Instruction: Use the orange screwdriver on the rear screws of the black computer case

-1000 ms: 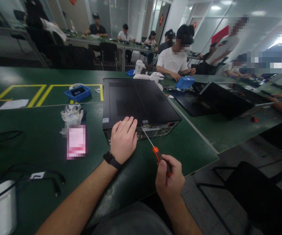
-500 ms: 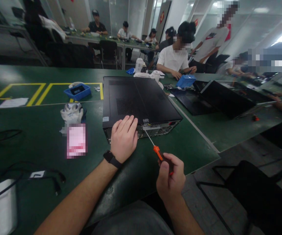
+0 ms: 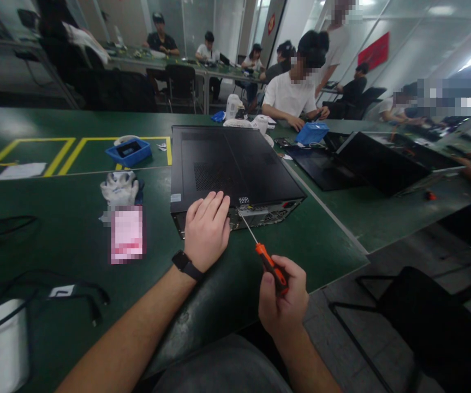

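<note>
A black desktop computer case lies on its side on the green table. My left hand, with a dark watch on the wrist, rests over the case's near edge, fingers stretched out on the top panel; the thumb is mostly hidden. In my right hand is an orange and black screwdriver, gripped loosely between thumb and fingers. Its shaft slants up to the rear face of the case, and the tip meets the upper edge beside a checkered sticker. Any screw at the tip is too small to make out.
Left of the case are a blue bin, gloves, a pink packet and cables. To the right stand an opened case and a chair. A co-worker sits across the table.
The screwdriver handle has turned and shows more orange, and my right fingers have shifted around it. My left hand and the case stay put.
</note>
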Demonstrator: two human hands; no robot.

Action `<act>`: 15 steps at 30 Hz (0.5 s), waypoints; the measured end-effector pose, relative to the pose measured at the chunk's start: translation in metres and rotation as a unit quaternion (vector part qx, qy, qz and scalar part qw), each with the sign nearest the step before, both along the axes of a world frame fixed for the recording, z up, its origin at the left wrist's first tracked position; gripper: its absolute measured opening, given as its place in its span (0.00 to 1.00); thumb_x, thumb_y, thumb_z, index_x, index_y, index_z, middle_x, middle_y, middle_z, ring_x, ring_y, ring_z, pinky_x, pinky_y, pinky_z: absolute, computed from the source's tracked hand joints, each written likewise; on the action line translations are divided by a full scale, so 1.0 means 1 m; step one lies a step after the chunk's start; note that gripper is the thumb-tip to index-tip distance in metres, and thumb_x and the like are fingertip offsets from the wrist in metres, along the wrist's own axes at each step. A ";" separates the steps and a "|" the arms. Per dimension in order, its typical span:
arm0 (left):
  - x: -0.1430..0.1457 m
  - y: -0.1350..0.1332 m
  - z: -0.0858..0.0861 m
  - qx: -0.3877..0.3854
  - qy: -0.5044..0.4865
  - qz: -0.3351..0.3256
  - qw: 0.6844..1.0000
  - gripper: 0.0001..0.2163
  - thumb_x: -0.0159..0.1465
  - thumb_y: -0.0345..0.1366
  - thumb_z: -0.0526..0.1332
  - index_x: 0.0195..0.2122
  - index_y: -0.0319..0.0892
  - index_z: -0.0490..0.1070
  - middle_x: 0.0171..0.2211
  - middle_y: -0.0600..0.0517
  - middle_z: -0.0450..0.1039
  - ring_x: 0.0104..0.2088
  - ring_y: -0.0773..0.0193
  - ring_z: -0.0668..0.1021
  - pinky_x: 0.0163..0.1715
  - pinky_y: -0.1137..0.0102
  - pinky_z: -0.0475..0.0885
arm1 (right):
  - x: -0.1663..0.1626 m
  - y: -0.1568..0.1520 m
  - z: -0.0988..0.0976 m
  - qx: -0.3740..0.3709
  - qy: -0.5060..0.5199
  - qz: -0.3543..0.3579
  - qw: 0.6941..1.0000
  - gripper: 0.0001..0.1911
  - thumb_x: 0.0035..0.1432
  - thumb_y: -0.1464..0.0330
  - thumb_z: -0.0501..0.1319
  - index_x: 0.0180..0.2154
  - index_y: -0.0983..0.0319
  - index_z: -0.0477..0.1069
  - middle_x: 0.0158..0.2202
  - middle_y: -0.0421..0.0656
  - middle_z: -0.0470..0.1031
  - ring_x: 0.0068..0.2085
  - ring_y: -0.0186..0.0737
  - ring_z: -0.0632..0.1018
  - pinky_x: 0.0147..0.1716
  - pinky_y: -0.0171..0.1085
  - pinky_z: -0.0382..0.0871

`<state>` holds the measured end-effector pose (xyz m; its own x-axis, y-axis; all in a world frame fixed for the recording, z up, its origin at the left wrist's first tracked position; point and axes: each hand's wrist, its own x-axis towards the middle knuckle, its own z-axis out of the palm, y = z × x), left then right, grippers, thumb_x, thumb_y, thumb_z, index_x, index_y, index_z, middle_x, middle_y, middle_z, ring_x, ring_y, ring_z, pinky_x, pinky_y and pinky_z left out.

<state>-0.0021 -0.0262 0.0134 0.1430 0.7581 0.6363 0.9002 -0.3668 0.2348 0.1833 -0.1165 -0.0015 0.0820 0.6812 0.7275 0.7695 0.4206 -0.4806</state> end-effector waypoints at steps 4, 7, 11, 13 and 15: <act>0.000 0.001 -0.001 -0.002 -0.005 -0.002 1.000 0.23 0.71 0.32 0.56 0.67 0.39 0.68 0.67 0.41 0.70 0.68 0.48 0.71 0.67 0.49 0.62 | -0.002 0.001 0.002 0.017 -0.001 0.004 1.000 0.13 0.66 0.66 0.60 0.51 0.60 0.70 0.39 0.45 0.79 0.36 0.40 0.82 0.34 0.38 0.78; 0.000 0.001 -0.001 0.003 -0.001 0.002 1.000 0.22 0.71 0.32 0.56 0.67 0.39 0.68 0.67 0.41 0.71 0.68 0.48 0.72 0.67 0.49 0.62 | -0.001 0.000 -0.002 0.012 0.006 -0.006 1.000 0.11 0.67 0.66 0.60 0.50 0.60 0.71 0.39 0.45 0.80 0.34 0.39 0.83 0.32 0.37 0.77; 0.000 0.002 -0.003 0.009 0.011 0.007 1.000 0.22 0.72 0.32 0.57 0.66 0.37 0.68 0.67 0.41 0.71 0.67 0.48 0.72 0.67 0.50 0.62 | 0.003 0.001 -0.007 -0.017 0.041 -0.001 0.999 0.12 0.69 0.66 0.59 0.52 0.60 0.72 0.38 0.43 0.80 0.31 0.36 0.82 0.29 0.35 0.76; 0.000 0.002 -0.003 0.017 0.017 0.009 1.000 0.22 0.72 0.32 0.57 0.66 0.36 0.68 0.67 0.41 0.71 0.67 0.48 0.72 0.67 0.50 0.63 | 0.003 0.003 -0.006 -0.007 0.055 0.010 0.998 0.14 0.68 0.65 0.58 0.53 0.60 0.71 0.40 0.44 0.80 0.32 0.37 0.82 0.31 0.36 0.77; 0.000 0.002 -0.003 0.026 0.022 0.010 0.999 0.21 0.71 0.32 0.57 0.65 0.36 0.69 0.66 0.41 0.72 0.66 0.48 0.73 0.66 0.51 0.63 | 0.003 0.006 -0.001 0.018 0.057 0.019 0.998 0.15 0.67 0.65 0.59 0.54 0.60 0.71 0.43 0.46 0.79 0.37 0.40 0.83 0.34 0.39 0.78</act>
